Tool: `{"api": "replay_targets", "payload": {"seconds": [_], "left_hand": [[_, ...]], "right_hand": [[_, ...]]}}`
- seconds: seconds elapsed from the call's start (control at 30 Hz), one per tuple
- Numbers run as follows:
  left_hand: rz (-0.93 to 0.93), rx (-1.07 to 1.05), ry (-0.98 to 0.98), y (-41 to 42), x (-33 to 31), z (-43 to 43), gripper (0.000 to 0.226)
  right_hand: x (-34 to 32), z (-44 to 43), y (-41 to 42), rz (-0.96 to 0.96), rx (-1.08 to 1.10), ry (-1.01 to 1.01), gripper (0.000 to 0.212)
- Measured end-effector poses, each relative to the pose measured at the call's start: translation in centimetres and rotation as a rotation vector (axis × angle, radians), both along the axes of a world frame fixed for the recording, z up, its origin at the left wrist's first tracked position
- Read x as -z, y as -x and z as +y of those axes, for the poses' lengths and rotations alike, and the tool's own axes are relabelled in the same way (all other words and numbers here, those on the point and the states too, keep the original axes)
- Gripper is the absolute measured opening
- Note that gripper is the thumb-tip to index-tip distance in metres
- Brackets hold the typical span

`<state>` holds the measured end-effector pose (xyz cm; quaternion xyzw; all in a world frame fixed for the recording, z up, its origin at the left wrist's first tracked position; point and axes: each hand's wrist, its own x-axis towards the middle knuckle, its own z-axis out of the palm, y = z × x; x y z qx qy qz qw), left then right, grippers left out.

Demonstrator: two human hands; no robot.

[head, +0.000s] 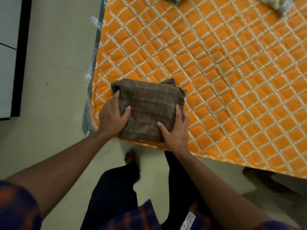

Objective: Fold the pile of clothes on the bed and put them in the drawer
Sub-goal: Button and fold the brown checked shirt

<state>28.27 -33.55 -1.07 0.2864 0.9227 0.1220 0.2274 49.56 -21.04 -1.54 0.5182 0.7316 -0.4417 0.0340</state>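
Folded brown checked garment (149, 107) lies at the near left corner of the bed (232, 80), right at the near edge. Left hand (113, 118) clamps its left side and right hand (176, 130) its near right corner, thumbs on top.

Step judged: lift and carry to the drawer.

To do it well: get the fingers fully under, keep the bundle level, squeeze evenly so the layers do not slip. More clothes (280, 4) lie at the far edge.

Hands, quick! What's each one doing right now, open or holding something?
Left hand: holds the left edge of the folded brown checked cloth, thumb on top.
Right hand: holds the same cloth's right edge, thumb on top.
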Motion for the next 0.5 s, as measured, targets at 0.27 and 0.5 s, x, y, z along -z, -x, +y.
{"api": "replay_targets", "payload": {"seconds": [0.27,0.5], "left_hand": [[0.121,0.422,-0.007,1.0,0.9,-0.9,0.071],[-0.096,0.622,0.098,6.2,1.0,-1.3,0.073]], "right_hand": [[-1.1,-2.0,7.6,-0.152,-0.288,-0.484,0.072],[1.5,-3.1,10.5,-0.42,-0.218,-0.407,0.074]]}}
